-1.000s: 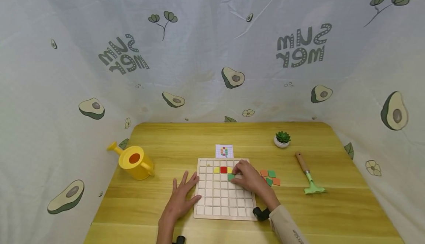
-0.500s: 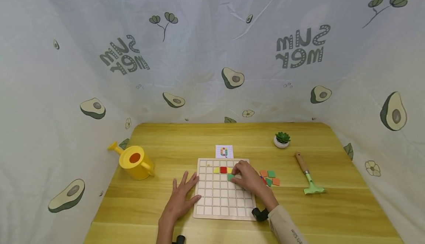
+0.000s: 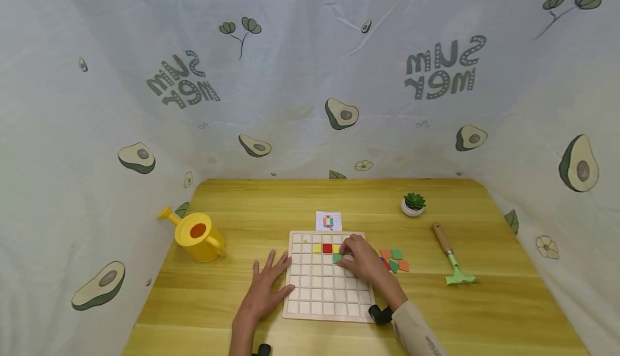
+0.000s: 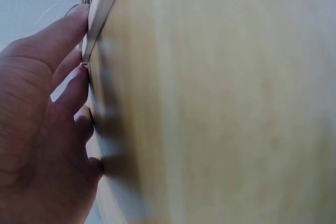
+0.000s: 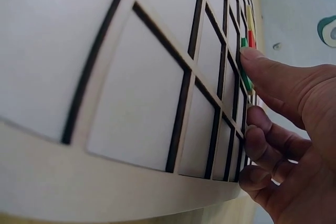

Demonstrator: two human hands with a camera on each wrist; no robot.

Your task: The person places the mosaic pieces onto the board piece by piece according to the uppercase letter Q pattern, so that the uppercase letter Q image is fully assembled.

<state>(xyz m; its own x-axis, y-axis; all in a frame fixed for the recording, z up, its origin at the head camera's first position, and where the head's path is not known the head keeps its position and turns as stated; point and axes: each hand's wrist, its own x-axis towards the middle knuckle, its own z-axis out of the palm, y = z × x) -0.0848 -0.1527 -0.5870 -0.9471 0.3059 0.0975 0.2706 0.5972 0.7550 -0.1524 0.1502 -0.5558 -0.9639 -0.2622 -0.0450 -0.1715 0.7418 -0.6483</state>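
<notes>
Board: wooden, pale, divided into square cells; it lies flat on the table (image 3: 252, 200), between the two hands. (image 3: 322, 295)
Left hand (image 3: 265, 286): fingers spread; the thumb and index fingertip touch the left edge of the board, the other fingers reach over the table beside it.
Right hand (image 3: 364, 259): above the right part of the board, fingers bent, thumb tip against the green tile; whether it pinches the tile or merely touches it cannot be told.
Green tile (image 3: 337, 258): on the board, just nearer the person than the right-hand yellow tile.
Row of tiles: a yellow tile (image 3: 317, 248), a red tile (image 3: 327, 248) and a second yellow tile (image 3: 336, 249), side by side in the second row from the far edge; the last is partly covered by the right hand's fingers.
Card (image 3: 328, 221): white, printed with a coloured figure, just beyond the far edge of the board.
Loose tiles (image 3: 397, 254): orange, green, red and a little blue, grouped right of the board beside the right forearm.
Watering can (image 3: 198, 237): yellow, upright, left of the board, well apart.
Potted plant (image 3: 413, 205): white pot, far right part of the table.
Hand tool (image 3: 452, 262): wooden handle, pale green head, lying right of the loose tiles.
</notes>
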